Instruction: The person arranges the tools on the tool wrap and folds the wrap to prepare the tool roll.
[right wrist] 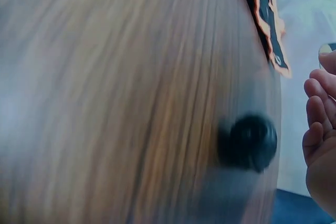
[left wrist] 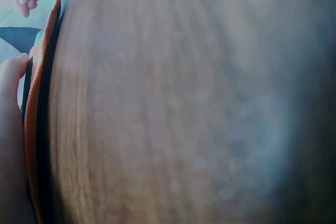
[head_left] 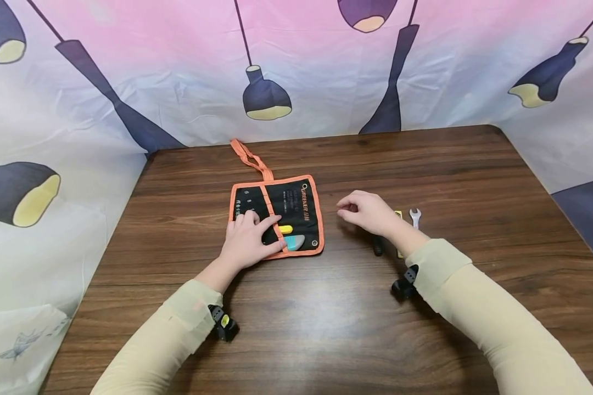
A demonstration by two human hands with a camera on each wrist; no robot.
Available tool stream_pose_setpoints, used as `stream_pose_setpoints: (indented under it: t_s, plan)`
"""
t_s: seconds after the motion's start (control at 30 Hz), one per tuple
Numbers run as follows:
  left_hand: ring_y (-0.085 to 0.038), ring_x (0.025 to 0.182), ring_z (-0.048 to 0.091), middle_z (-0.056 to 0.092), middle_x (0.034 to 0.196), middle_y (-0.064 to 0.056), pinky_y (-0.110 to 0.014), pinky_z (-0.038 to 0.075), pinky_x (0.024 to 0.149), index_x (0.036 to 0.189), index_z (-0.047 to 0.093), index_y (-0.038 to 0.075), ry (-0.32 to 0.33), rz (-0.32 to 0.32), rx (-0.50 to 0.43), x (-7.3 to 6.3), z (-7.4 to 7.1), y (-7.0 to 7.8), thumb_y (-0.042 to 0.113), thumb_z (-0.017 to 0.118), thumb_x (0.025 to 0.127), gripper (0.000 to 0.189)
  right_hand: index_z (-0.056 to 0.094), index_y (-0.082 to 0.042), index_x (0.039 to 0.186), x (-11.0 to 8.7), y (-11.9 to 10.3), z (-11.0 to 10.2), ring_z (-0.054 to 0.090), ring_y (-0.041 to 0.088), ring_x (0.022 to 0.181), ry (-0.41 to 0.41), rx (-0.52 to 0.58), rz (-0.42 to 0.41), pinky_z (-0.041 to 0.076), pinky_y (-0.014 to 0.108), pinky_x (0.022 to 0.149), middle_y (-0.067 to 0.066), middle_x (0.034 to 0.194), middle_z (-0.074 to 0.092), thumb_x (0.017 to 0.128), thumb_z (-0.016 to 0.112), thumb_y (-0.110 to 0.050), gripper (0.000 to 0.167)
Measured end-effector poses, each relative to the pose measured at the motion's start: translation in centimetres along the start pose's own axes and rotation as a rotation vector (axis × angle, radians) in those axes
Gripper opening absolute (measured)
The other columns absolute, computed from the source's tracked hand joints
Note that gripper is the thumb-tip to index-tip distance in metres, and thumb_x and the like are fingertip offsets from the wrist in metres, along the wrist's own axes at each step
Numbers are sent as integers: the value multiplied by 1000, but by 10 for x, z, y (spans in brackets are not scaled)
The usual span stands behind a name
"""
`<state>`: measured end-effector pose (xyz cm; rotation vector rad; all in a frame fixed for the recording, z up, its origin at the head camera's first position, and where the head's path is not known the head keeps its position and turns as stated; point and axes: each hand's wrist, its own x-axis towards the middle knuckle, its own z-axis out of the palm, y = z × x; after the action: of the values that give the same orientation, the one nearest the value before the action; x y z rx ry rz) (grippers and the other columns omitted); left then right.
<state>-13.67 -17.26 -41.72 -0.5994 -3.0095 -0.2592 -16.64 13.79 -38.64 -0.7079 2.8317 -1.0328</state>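
Observation:
A black tool pouch (head_left: 291, 200) with orange trim lies unrolled on the table. My left hand (head_left: 244, 238) rests on its left part, fingers spread and thumb by the orange pocket edge. From that pocket stick out a yellow end (head_left: 286, 229) and a teal-and-grey end (head_left: 295, 242). To the right of the pouch my right hand (head_left: 368, 211) hovers with loosely bent fingers and nothing between them. Partly hidden under that arm are a black-handled tool (head_left: 378, 246) and a yellow item (head_left: 399, 253), with an open-end wrench (head_left: 415, 216) beside them.
An orange strap loop (head_left: 249, 158) reaches from the pouch toward the back edge of the brown wooden table (head_left: 306, 329). A cloth printed with lamps (head_left: 316, 82) hangs behind. In the right wrist view a dark round end (right wrist: 253, 142) stands near the hand.

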Motion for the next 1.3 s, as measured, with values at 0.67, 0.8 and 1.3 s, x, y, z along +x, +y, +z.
stream_pose_setpoints:
  t_s: [0.67,0.8,1.3]
  plan:
    - [-24,79,33,38,92,-5,-39,24,65,133,52,31,-3,-31,-13,0,1,1,78,47,75,74,69,-5,105,-32,34,-22,53,17,76,75,11,88,43,33,67,3,89,59,88,64,-23,25]
    - [-25,81,35,40,95,-6,-40,27,67,131,53,29,-3,-50,-25,0,3,2,77,50,74,74,69,-4,104,-36,39,-25,54,17,77,95,9,81,43,34,70,5,88,60,87,65,-21,24]
    - [-26,85,36,42,100,-8,-42,29,71,129,52,25,10,-59,-46,-1,3,2,74,55,73,74,66,-2,105,-57,65,-42,54,20,81,116,-72,126,41,37,72,7,90,60,85,66,-19,26]
